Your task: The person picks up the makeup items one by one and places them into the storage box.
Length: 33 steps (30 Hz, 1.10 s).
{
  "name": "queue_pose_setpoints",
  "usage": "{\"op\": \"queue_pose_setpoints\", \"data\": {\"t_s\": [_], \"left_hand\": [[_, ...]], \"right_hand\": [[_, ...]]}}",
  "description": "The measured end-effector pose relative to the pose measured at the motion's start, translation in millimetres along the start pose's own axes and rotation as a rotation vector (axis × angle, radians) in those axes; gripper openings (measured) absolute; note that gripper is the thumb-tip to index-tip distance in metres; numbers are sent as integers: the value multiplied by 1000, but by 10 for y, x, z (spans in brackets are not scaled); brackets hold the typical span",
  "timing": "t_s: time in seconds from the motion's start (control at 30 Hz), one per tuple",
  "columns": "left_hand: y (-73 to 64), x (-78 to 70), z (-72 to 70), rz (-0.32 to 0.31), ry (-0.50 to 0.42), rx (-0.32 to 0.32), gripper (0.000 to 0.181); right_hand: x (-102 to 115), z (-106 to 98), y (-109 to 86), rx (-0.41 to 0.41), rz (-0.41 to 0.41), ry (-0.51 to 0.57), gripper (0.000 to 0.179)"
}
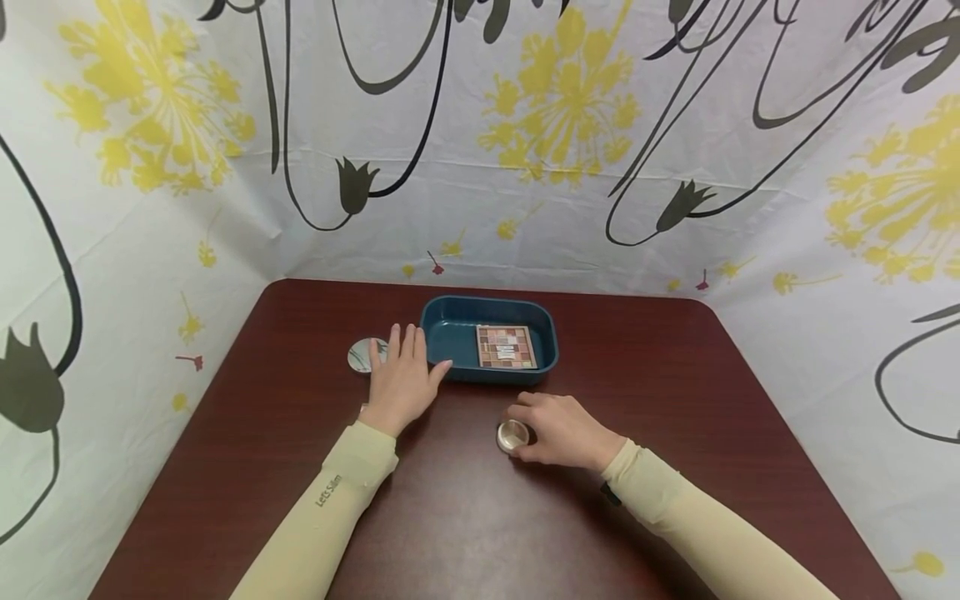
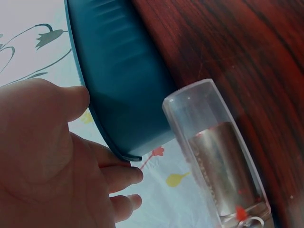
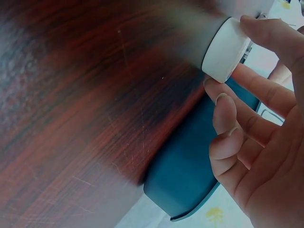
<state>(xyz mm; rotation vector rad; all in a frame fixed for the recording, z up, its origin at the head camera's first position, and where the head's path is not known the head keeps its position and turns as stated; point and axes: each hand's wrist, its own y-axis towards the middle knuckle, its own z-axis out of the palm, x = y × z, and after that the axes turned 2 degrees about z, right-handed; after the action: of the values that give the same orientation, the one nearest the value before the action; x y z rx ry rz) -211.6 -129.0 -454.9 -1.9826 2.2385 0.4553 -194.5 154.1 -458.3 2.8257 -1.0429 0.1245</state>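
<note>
My right hand (image 1: 558,429) pinches a small round white jar (image 3: 227,50) between thumb and fingers. The jar stands on the table in front of the tray, its round top facing up in the head view. My left hand (image 1: 401,379) lies with straight fingers at the left end of a dark blue tray (image 1: 540,333), the thumb by its rim. Inside the tray, toward the right, is a square makeup palette (image 1: 506,347) with a patterned lid. A clear-capped container (image 2: 216,156) shows beside the tray in the left wrist view; its kind is unclear.
A round mirror (image 1: 363,356) lies left of the tray, partly covered by the left fingers. The dark reddish-brown table (image 1: 450,517) runs back to a white flower-patterned cloth (image 1: 480,225), which also hangs at both sides.
</note>
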Motion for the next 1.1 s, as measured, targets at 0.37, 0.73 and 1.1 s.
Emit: {"op": "queue_pose_setpoints", "data": {"t_s": [0.37,0.73,1.1], "left_hand": [[-1,7,10,2,17,-3,83],[2,8,9,-2,-6,2,83],[11,25,28,13,-5,-18,83]], "right_hand": [[16,-10,33,-16,-3,-2,24],[9,-124,102,-68,-6,4,32],[-6,-306,226,-174,-50,-18,31]]}}
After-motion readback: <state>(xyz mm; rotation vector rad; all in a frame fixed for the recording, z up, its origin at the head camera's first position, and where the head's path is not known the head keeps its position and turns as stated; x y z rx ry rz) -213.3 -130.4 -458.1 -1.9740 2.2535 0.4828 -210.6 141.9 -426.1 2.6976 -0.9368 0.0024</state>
